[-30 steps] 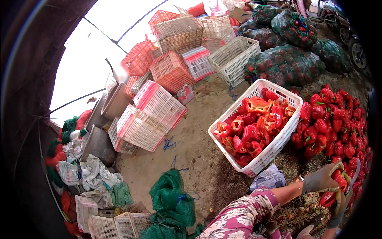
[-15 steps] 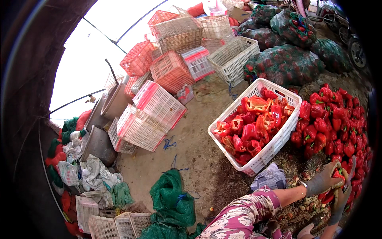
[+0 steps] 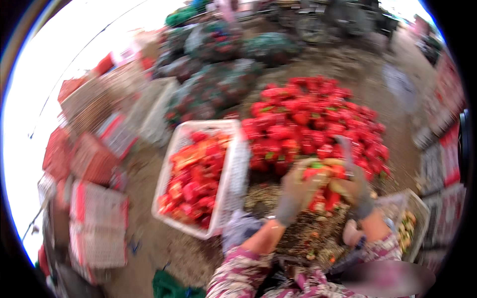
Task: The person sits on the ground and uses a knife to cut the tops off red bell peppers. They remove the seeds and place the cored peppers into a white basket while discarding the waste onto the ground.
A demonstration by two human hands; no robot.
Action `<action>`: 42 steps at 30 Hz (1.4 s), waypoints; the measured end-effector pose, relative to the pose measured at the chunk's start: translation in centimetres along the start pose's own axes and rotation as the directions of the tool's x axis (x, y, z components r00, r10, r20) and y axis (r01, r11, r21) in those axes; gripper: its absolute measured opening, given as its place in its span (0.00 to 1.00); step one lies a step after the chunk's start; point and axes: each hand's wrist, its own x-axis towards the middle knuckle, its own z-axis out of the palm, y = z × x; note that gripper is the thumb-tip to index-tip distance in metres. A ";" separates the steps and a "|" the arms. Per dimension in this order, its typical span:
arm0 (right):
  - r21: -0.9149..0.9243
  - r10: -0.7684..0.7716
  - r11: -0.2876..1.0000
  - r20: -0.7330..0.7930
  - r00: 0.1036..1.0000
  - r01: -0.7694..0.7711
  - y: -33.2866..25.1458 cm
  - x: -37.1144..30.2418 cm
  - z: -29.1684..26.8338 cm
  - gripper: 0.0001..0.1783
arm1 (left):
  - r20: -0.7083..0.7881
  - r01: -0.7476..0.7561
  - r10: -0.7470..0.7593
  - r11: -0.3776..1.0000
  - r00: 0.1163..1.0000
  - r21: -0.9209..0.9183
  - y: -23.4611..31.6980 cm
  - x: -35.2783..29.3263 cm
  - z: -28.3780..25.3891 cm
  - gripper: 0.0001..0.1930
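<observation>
My left hand (image 3: 294, 194), in a grey glove, holds a red pepper (image 3: 320, 185) in front of me. My right hand (image 3: 358, 191), also gloved, grips a knife (image 3: 347, 155) whose blade points up beside the pepper. Both hands are over a heap of pepper scraps and seeds (image 3: 303, 226). A white plastic crate (image 3: 231, 186) filled with cut red pepper pieces stands just left of my hands. A big pile of whole red peppers (image 3: 318, 121) lies on the ground beyond them. The picture is blurred.
Stacked red and white empty crates (image 3: 94, 164) fill the left side. Net sacks of peppers (image 3: 218, 84) lie at the back. Another crate (image 3: 412, 223) with scraps sits at my right. Green netting (image 3: 171, 288) lies near the bottom edge.
The view has swung to the right, so the crate and pepper pile now sit in the middle. My hands have come together on a pepper, with the knife raised.
</observation>
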 end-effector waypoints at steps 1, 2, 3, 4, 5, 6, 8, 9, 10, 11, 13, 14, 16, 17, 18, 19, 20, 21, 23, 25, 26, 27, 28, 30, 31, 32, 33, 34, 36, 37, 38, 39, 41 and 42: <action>-0.171 -0.099 0.981 -0.050 0.994 0.089 0.8 0.0 -0.6 0.25 | 0.003 -0.025 0.025 0.999 1.000 0.045 2.4 0.0 0.6 0.18; -0.136 -0.062 0.989 -0.045 0.997 0.055 0.0 -0.1 -0.7 0.25 | -0.010 -0.042 0.043 0.995 0.999 0.089 2.8 0.0 0.7 0.18; -0.115 -0.021 0.993 -0.055 0.998 0.014 -1.0 -0.5 -1.0 0.26 | 0.003 0.068 -0.067 0.995 0.998 -0.067 3.0 0.0 1.5 0.18; -0.125 0.006 0.992 -0.028 1.000 -0.009 -1.0 -0.4 -1.3 0.26 | -0.034 -0.066 0.067 0.997 0.997 0.039 2.0 0.3 1.5 0.17; -0.088 0.051 0.995 0.002 0.999 -0.050 -1.5 -0.4 -1.5 0.27 | -0.026 -0.108 0.110 0.991 0.994 0.082 1.5 0.3 1.3 0.16; -0.060 0.098 0.994 0.025 0.995 -0.096 -2.1 -0.7 -1.7 0.27 | -0.009 -0.151 0.153 0.982 0.988 0.113 1.4 0.2 1.3 0.16; -0.028 0.058 0.998 0.008 0.998 -0.058 -2.3 -1.4 -1.7 0.25 | 0.015 -0.116 0.116 0.992 0.993 0.055 1.4 -0.1 1.6 0.16; -0.014 0.030 0.999 -0.003 1.000 -0.030 -2.0 -1.7 -1.6 0.26 | 0.027 -0.097 0.097 0.995 0.995 0.025 1.3 -0.3 1.7 0.16; -0.002 0.001 1.000 -0.011 1.000 -0.001 -1.7 -1.9 -1.5 0.26 | 0.036 -0.106 0.105 0.994 0.994 0.038 1.3 -0.3 1.6 0.16; 0.031 0.034 0.999 -0.005 0.999 -0.034 -1.7 -2.0 -1.5 0.26 | 0.040 -0.111 0.109 0.992 0.993 0.057 1.1 -0.4 1.5 0.16; 0.095 0.097 0.991 0.015 0.995 -0.098 -1.6 -2.1 -1.7 0.26 | 0.055 -0.153 0.147 0.983 0.988 0.106 1.2 -0.4 1.5 0.16; 0.103 0.092 0.990 0.021 0.996 -0.093 -1.3 -2.1 -1.8 0.26 | 0.061 -0.161 0.154 0.978 0.986 0.130 1.1 -0.5 1.5 0.17; 0.119 0.081 0.989 0.033 0.996 -0.084 -0.7 -2.0 -2.0 0.26 | 0.073 -0.177 0.167 0.968 0.983 0.177 1.0 -0.4 1.5 0.18; 0.095 0.077 0.992 0.022 0.997 -0.079 -0.6 -2.2 -2.0 0.26 | 0.075 -0.196 0.184 0.959 0.980 0.206 1.3 -0.5 1.7 0.18; 0.080 0.074 0.994 0.015 0.997 -0.075 -0.4 -2.2 -2.0 0.25 | 0.072 -0.189 0.179 0.965 0.981 0.179 1.5 -0.5 1.9 0.17; 0.064 0.071 0.995 0.008 0.997 -0.071 -0.1 -2.1 -2.1 0.25 | 0.069 -0.183 0.174 0.971 0.982 0.151 1.6 -0.5 2.2 0.16; 0.048 0.073 0.996 0.003 0.997 -0.073 0.1 -2.2 -2.1 0.25 | 0.064 -0.171 0.164 0.978 0.984 0.123 1.5 -0.6 2.3 0.15; 0.017 0.056 0.998 -0.031 0.998 -0.056 -0.4 -2.5 -2.2 0.24 | 0.083 -0.171 0.164 0.982 0.983 0.079 0.7 -0.4 2.1 0.17; 0.106 0.081 0.992 -0.081 0.993 -0.072 0.0 -2.5 -2.3 0.23 | 0.065 -0.074 0.093 0.964 0.993 -0.256 -0.7 0.1 1.6 0.18; 0.056 0.043 0.998 -0.161 0.986 -0.034 1.2 -2.3 -2.2 0.22 | 0.089 -0.055 0.084 0.957 0.993 -0.285 -0.5 -0.1 0.9 0.21; 0.030 0.022 0.999 -0.182 0.983 -0.016 1.3 -2.3 -2.1 0.21 | 0.073 -0.050 0.076 0.950 0.994 -0.308 -0.6 0.0 0.9 0.21; 0.002 -0.001 1.000 -0.199 0.980 0.002 1.3 -2.4 -1.9 0.21 | 0.054 -0.046 0.068 0.943 0.996 -0.331 -0.8 0.1 0.9 0.22; -0.026 -0.025 0.999 -0.213 0.977 0.020 1.4 -2.4 -1.6 0.21 | 0.031 -0.046 0.061 0.934 0.998 -0.354 -0.8 0.1 0.9 0.22; -0.126 -0.136 0.986 -0.254 0.958 0.107 1.4 -2.4 -0.5 0.21 | -0.042 -0.061 0.048 0.922 0.998 -0.383 -1.1 0.3 0.8 0.19; -0.196 -0.194 0.970 -0.271 0.943 0.143 1.4 -2.5 0.1 0.21 | -0.073 -0.037 0.006 0.905 0.997 -0.424 -1.9 0.9 0.4 0.18; -0.269 -0.251 0.947 -0.278 0.927 0.176 1.4 -2.6 0.4 0.21 | -0.107 -0.017 -0.038 0.881 0.993 -0.472 -2.4 1.4 0.5 0.17; -0.332 -0.383 0.900 -0.295 0.875 0.282 1.3 -2.3 1.3 0.22 | -0.167 -0.066 -0.015 0.879 0.986 -0.472 -1.6 1.3 0.9 0.15; -0.349 -0.361 0.902 -0.287 0.887 0.254 1.2 -2.4 1.7 0.21 | -0.212 -0.034 -0.061 0.907 0.975 -0.420 -1.9 1.4 0.5 0.15; -0.461 -0.506 0.817 -0.281 0.816 0.347 2.6 -2.5 1.7 0.19 | -0.275 -0.082 -0.072 0.856 0.959 -0.511 -1.4 1.6 1.9 0.14; -0.450 -0.497 0.822 -0.269 0.825 0.349 2.3 -2.3 2.5 0.18 | -0.270 -0.048 -0.120 0.839 0.955 -0.542 -0.4 1.2 1.2 0.15; -0.455 -0.493 0.821 -0.258 0.831 0.346 1.3 -2.5 3.1 0.18 | -0.348 -0.115 -0.141 0.774 0.927 -0.622 -2.7 2.1 0.5 0.18; -0.455 -0.521 0.807 -0.252 0.815 0.376 1.0 -2.5 3.6 0.17 | -0.327 -0.138 -0.152 0.688 0.933 -0.713 -2.1 2.1 -0.4 0.21; -0.483 -0.600 0.758 -0.250 0.760 0.439 1.4 -2.2 5.0 0.16 | -0.330 -0.187 -0.170 0.553 0.929 -0.812 -1.0 2.2 -2.1 0.25; -0.484 -0.648 0.726 -0.243 0.722 0.488 1.3 -1.9 5.9 0.16 | -0.362 -0.223 -0.181 0.521 0.914 -0.824 -0.4 2.3 -3.1 0.28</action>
